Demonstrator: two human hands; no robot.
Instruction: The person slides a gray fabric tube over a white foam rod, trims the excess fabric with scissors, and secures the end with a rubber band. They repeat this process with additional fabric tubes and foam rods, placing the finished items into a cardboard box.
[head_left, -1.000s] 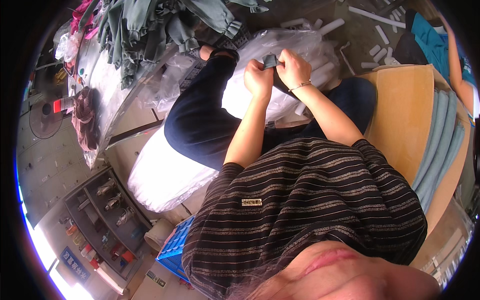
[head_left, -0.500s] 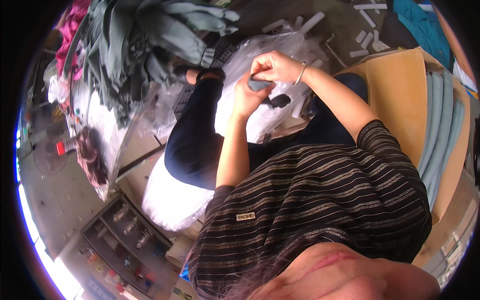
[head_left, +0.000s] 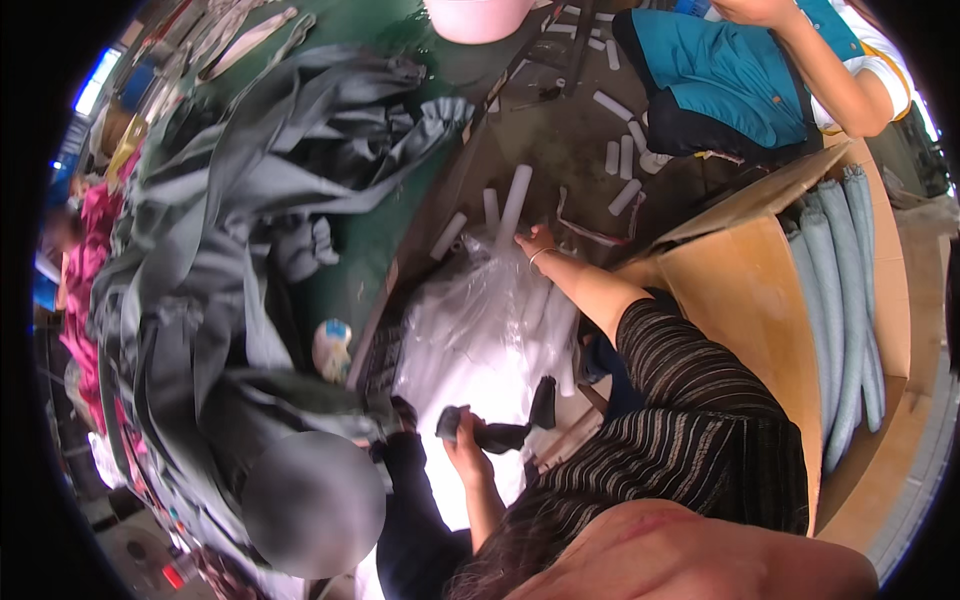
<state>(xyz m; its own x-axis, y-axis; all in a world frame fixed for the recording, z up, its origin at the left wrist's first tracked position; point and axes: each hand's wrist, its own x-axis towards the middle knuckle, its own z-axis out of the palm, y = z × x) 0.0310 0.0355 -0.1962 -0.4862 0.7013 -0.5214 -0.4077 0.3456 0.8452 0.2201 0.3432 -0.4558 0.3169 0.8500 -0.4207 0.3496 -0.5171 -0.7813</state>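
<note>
My left hand is closed around a dark grey strip of fabric, whose far end trails to the right over my lap. Farther forward, my right hand is stretched out to the upper edge of a clear plastic bag filled with white tubes. Its fingers are bent beside the lower end of a white tube that sticks up there. What they grip, if anything, is hidden.
Long grey garments are heaped at the left. On the right, a cardboard box holds several upright grey-blue rolls. Loose white tubes lie on the floor near a co-worker's teal garment. A pink tub stands far ahead.
The hands were together on the dark piece. Now my right hand has left it and reached forward to the bag, while my left keeps the fabric. The view has shifted forward.
</note>
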